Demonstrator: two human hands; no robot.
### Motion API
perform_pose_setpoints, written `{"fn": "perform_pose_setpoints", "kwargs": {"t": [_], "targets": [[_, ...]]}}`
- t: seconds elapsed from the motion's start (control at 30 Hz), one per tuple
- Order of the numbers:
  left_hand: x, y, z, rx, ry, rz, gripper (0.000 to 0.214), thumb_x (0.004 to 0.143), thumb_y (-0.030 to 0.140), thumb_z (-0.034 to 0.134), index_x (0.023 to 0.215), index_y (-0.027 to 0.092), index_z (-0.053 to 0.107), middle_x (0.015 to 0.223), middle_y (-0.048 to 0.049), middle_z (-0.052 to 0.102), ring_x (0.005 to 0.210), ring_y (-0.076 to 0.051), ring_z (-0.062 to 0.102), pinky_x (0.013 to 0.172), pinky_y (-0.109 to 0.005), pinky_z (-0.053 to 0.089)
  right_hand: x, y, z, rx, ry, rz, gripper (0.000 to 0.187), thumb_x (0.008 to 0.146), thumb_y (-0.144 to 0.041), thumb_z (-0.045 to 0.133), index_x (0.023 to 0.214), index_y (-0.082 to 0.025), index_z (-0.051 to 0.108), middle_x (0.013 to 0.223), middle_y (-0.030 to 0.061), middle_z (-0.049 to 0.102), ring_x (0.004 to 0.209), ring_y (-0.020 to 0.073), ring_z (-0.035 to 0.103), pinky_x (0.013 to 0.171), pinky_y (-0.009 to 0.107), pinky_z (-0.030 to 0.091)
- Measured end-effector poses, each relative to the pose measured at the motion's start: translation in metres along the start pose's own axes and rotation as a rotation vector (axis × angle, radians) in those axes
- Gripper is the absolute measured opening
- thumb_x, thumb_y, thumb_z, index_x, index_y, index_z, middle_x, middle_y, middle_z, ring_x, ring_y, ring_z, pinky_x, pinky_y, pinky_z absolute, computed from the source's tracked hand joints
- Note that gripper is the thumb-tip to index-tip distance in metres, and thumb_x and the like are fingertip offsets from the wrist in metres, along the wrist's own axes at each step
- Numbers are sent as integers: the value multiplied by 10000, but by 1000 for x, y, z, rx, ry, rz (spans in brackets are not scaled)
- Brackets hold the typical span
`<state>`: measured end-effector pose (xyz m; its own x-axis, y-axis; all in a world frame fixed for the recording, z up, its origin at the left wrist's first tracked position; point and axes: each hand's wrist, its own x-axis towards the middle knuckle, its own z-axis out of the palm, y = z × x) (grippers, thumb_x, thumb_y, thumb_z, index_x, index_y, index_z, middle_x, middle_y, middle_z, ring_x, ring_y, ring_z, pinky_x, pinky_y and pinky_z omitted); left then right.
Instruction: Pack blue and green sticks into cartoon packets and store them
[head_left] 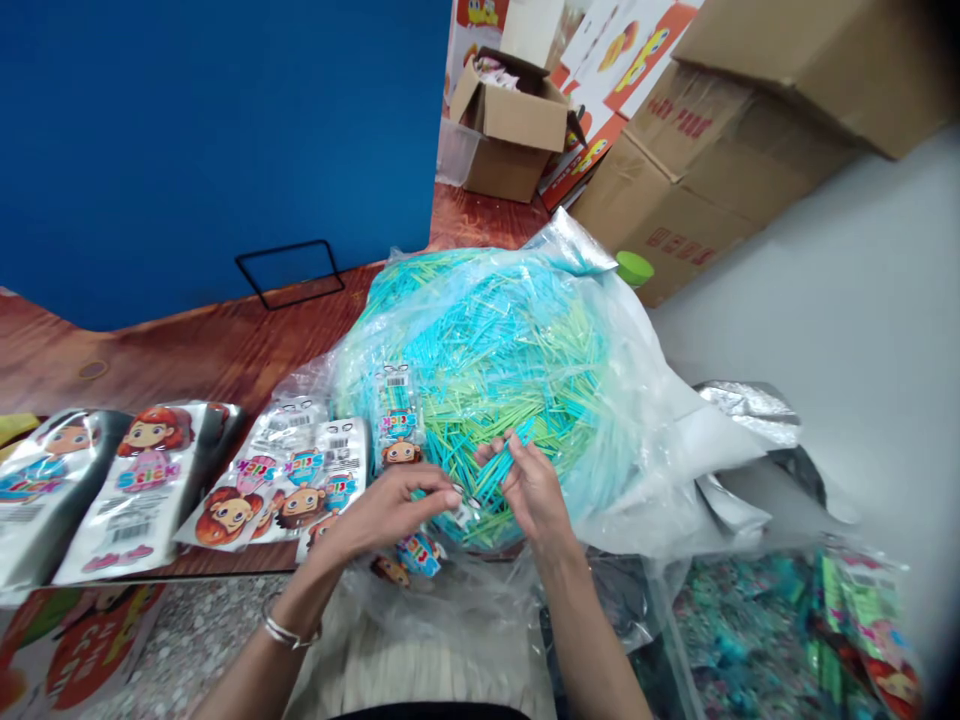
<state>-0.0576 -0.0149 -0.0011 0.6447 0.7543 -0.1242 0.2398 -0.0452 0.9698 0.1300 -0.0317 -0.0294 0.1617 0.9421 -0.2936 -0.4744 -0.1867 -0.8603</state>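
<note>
Open from above over the sticks (pixel 517 410), though partly veiled by the bag (pixel 645 480). Passable in a small gap between left hand (pixel 412 505) and right hand (pixel 532 485). Hemmed in on the left by packets (pixel 304 490) and stacks (pixel 135 500). Free along the bare table (pixel 187 360) behind those, up to the wire frame (pixel 306 298) and panel (pixel 225 150). Blocked at right by cartons (pixel 652 190) and wall (pixel 847 320), lower down by the bin (pixel 675 640).

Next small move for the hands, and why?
Probably bring the blue sticks in the right hand toward the lower pouch beside the left hand: they're bunched close by, and the upper pouch shows sticks inside. The left hand's grip is unclear.
</note>
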Motion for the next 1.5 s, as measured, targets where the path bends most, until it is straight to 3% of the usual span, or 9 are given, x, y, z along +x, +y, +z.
{"fn": "perform_pose_setpoints", "kwargs": {"t": [0.2,0.47,0.7,0.83,1.0,1.1,1.23,1.37,1.5], "targets": [[16,-6,26,212,-336,66,358,851,423,493,785,150,715,622,-7,640,560,-99,513,557,-192,351,1,6,6,198,70,67,192,706,-331,678,781,-210,548,694,-28,590,756,174,638,761,380,527],[17,-9,27,185,-464,52,327,818,431,544,827,168,738,595,5,639,497,-79,448,493,-181,314,9,9,-9,181,83,94,157,711,-313,671,740,-211,554,670,-26,589,709,158,623,722,363,540],[28,-14,32,149,-317,-30,403,836,436,499,702,121,710,508,39,480,488,-70,345,480,-191,256,1,16,6,225,90,150,226,693,-301,686,852,-219,548,679,-58,569,639,122,609,685,309,529],[32,-15,36,154,-235,-25,375,842,422,491,784,131,719,580,22,542,532,-83,398,539,-199,308,-8,16,12,130,73,64,271,724,-346,656,936,-234,529,731,-52,577,669,124,614,640,274,509],[34,-12,38,136,-303,26,354,844,395,497,726,125,694,570,21,526,545,-87,407,563,-201,321,-9,15,-2,-27,-75,80,245,781,-385,590,964,-231,537,745,-38,576,710,148,616,679,305,501],[30,-7,25,113,-330,33,360,850,390,490,684,124,666,566,22,507,552,-89,414,550,-198,314,-9,14,-18,-234,-84,-52,189,827,-388,544,906,-216,549,765,-21,581,762,153,612,756,314,483],[17,-1,-6,57,-243,-39,330,838,404,509,718,132,652,647,8,549,623,-107,462,589,-199,341,-16,15,-35,-421,-169,-194,166,888,-360,458,881,-211,532,838,12,596,857,165,601,834,326,451],[4,-3,-30,91,-181,-85,365,845,402,497,609,134,574,579,34,428,586,-93,376,569,-198,304,-25,26,-42,-608,-216,-188,165,908,-344,419,934,-219,524,895,33,612,893,174,587,865,328,431],[1,-8,-31,102,-163,-113,351,850,413,483,657,140,588,605,36,417,612,-97,372,586,-200,304,-28,34,-44,-760,-239,-203,169,918,-323,394,1008,-231,503,933,45,622,911,180,585,862,319,425]]}}
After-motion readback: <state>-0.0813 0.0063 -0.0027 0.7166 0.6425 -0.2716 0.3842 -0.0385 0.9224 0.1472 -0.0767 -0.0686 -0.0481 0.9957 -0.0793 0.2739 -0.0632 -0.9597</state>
